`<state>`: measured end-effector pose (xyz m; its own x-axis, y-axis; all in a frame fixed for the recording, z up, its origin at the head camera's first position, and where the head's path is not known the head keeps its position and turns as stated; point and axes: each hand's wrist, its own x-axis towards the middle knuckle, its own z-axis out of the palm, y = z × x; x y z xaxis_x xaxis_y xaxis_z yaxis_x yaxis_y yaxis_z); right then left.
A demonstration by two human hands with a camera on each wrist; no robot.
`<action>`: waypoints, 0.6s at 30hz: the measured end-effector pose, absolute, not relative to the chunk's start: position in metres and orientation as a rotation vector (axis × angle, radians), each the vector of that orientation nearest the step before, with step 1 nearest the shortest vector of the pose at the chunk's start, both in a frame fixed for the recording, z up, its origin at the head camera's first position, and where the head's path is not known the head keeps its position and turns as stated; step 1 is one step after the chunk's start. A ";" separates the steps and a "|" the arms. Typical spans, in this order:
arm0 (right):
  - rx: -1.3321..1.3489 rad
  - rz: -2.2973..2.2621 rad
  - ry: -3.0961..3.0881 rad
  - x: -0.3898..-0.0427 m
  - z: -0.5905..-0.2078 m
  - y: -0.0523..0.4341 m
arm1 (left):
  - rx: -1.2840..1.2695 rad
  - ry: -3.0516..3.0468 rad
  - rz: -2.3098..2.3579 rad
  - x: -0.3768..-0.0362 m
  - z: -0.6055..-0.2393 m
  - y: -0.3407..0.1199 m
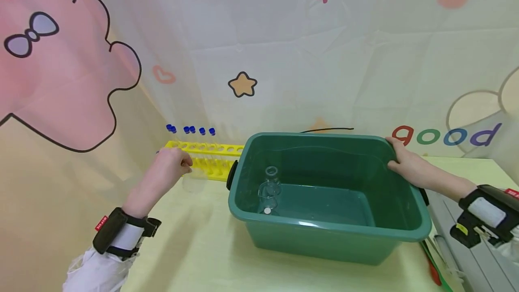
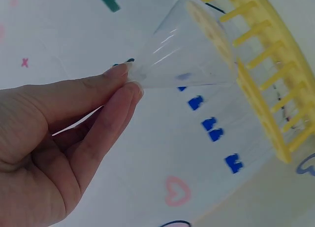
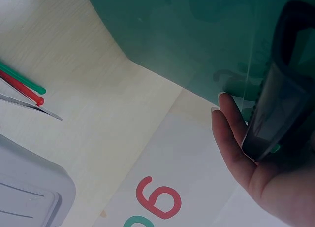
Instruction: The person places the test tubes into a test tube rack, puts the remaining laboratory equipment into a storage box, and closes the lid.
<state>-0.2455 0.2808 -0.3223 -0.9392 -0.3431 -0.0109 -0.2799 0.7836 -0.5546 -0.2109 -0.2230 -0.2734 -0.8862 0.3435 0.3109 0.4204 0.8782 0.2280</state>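
From the head view the left hand (image 1: 172, 166) pinches a clear flask (image 1: 193, 179) by the yellow rack (image 1: 211, 156), not yet in the tub (image 1: 324, 233), where one flask (image 1: 270, 190) sits; the left wrist view confirms the pinch; the right wrist view shows the right hand (image 3: 246, 158) gripping the tub's rim.

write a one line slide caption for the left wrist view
Left hand pinches the rim of a clear conical flask beside a yellow test tube rack.

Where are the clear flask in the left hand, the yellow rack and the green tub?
clear flask (image 2: 189, 57), left wrist view, on its cone-shaped wall
yellow rack (image 1: 211, 149), head view, on its top plate
green tub (image 1: 324, 226), head view, on its near rim
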 end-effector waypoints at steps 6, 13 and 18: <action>-0.493 -0.857 2.861 -0.246 -0.322 0.281 | -0.628 -2.773 -0.418 -0.217 -0.249 -0.203; -0.491 -0.869 2.861 -0.245 -0.322 0.282 | -0.665 -2.793 -0.350 -0.220 -0.222 -0.167; -0.492 -0.868 2.857 -0.246 -0.322 0.281 | -0.800 -2.739 -0.282 -0.221 -0.211 -0.140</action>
<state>-0.2456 0.2810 -0.3222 -0.9406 -0.3390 -0.0158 -0.2729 0.7831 -0.5588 -0.2211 -0.1398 -0.2115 -0.8098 0.4967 0.3121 0.5499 0.8281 0.1088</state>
